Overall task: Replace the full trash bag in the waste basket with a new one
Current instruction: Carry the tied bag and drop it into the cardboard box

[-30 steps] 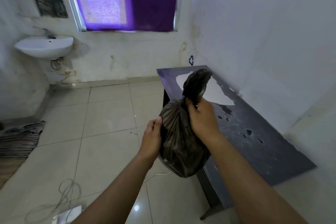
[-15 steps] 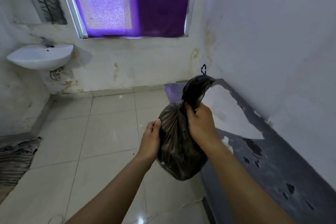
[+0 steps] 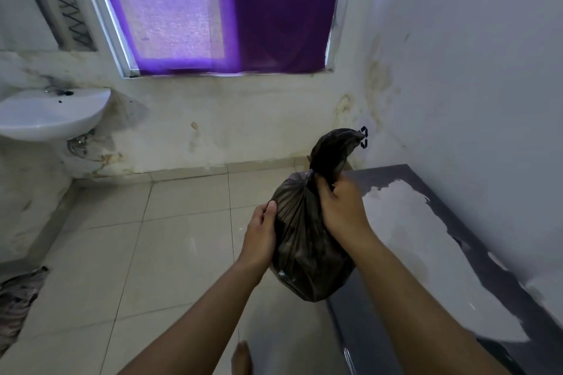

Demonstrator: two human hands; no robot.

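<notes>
Trash bag: the dark, full trash bag (image 3: 307, 240) hung in the air in front of the person, its neck bunched and its loose top flopped over above the right hand — nothing lay under it but floor and the near corner of the bench.
Right hand: the right hand (image 3: 342, 207) had a closed grip round the bag's gathered neck, fingers curled into the plastic.
Left hand: the left hand (image 3: 260, 237) lay against the bag's left flank, thumb up along the plastic; the fingers were hidden behind the bag, so how that grip stood could not be told.
Bench: a dark bench (image 3: 457, 313) with large pale worn patches ran along the wall right of the bag, its near edge just beside the bag's bottom.
Sink: a white sink (image 3: 54, 116) hung on the wall well to the bag's left.
Window: a window with a purple curtain (image 3: 231, 12) stood above and beyond the bag.
Cloth: a crumpled cloth (image 3: 18, 301) lay on the tiled floor (image 3: 152, 253) far left of the bag.
Foot: a bare foot (image 3: 242, 358) showed below the bag, at the lower edge.
</notes>
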